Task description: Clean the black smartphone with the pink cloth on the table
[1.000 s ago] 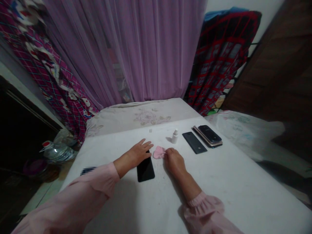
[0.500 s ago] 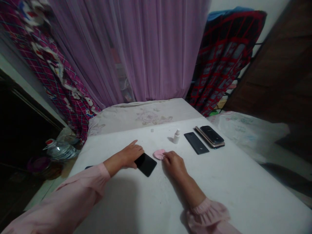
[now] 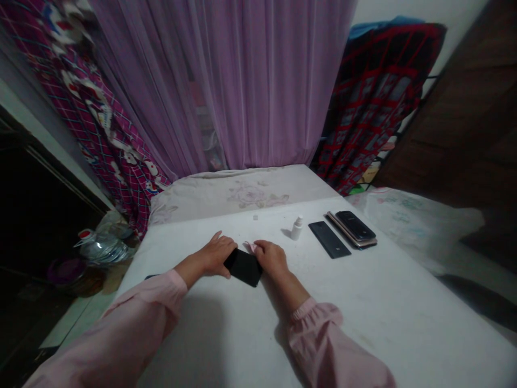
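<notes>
A black smartphone (image 3: 244, 267) lies on the white-covered table, its dark face up. My left hand (image 3: 218, 255) grips the phone's left end, thumb on the near edge and fingers at the far edge. My right hand (image 3: 271, 258) is closed on a pink cloth (image 3: 252, 247) at the phone's right far edge; most of the cloth is hidden by the fingers. Beyond my right hand stands a small white spray bottle (image 3: 297, 228), upright. To its right a dark phone (image 3: 329, 240) lies flat, beside a stack of phones (image 3: 355, 225).
A small grey square (image 3: 255, 217) lies near the far part of the white cover (image 3: 343, 302). Purple curtains (image 3: 258, 81) hang behind the table. On the floor to the left is a clear water jug (image 3: 100, 248) with a red cap.
My right hand has moved left with the pink cloth, from beside the phone to its right edge. The phone has turned slightly; my left hand still holds it.
</notes>
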`<state>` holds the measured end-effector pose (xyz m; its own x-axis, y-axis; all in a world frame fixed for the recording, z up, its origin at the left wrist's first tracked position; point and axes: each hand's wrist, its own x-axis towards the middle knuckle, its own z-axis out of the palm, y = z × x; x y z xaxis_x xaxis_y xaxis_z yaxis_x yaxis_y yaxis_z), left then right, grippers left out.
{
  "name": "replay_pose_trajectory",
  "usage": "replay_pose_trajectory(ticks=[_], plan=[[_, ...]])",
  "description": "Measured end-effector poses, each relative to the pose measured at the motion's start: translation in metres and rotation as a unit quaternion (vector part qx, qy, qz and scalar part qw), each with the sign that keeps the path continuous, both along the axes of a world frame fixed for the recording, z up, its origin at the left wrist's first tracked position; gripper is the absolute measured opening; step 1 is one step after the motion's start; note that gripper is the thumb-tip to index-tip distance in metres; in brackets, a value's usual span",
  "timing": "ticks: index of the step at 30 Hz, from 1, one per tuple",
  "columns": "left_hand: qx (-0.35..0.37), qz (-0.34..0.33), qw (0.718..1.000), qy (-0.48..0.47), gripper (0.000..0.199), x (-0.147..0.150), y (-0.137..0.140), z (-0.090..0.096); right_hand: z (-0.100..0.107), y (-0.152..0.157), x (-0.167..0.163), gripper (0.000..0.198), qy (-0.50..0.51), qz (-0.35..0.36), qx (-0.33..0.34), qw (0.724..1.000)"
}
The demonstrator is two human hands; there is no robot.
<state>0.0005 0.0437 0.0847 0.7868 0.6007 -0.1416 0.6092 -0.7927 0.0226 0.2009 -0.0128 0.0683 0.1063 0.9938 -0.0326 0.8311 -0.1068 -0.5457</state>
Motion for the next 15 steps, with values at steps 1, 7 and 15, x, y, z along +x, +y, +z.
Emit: replay_pose_trajectory(ticks=[1, 7, 15], plan=[[0.016, -0.001, 1.000, -0.020, 0.077, -0.001, -0.003, 0.000, 0.002, 0.001, -0.004, 0.035, -0.006, 0.014, 0.005, 1.000], [0.134, -0.031, 0.986, -0.093, 0.082, -0.009, -0.020, -0.001, 0.017, 0.004, -0.034, 0.032, -0.096, 0.098, 0.045, 0.989], [0.173, -0.053, 0.978, -0.108, 0.077, -0.017, -0.022, -0.007, 0.017, -0.017, 0.005, 0.032, -0.103, 0.111, 0.000, 0.989]])
